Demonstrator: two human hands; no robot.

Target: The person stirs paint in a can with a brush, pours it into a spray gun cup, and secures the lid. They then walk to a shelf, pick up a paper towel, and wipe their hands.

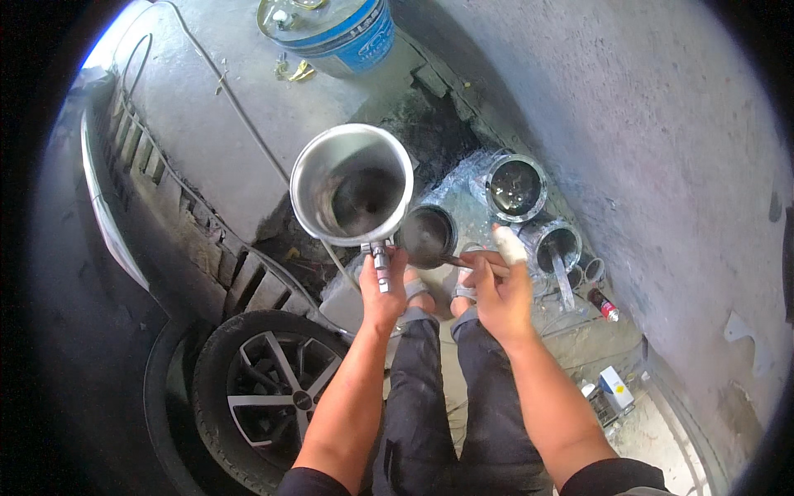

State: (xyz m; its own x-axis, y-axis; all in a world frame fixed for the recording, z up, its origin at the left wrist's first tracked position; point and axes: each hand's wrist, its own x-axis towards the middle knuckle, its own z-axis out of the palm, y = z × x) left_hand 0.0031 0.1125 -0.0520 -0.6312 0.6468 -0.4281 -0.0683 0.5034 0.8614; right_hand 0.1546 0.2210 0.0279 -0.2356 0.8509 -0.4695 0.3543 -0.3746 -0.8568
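My left hand [382, 289] grips the body of a spray gun [380, 263] whose open metal cup [352, 183] stands upward, empty and shiny inside. My right hand [499, 285], with a white bandage on one finger, holds a thin stick [460, 261] by a small dark round can [426, 236] just right of the cup. Both forearms come up from the lower edge, above my dark trousers and sandalled feet.
Two open paint cans [515, 188] [556, 245] stand on the ground by a grey wall, one with a stirring stick in it. A small spray bottle [604, 305] lies nearby. A car wheel [265, 388] and bumper [116, 223] are on the left. A large blue-banded drum [335, 29] stands at the top.
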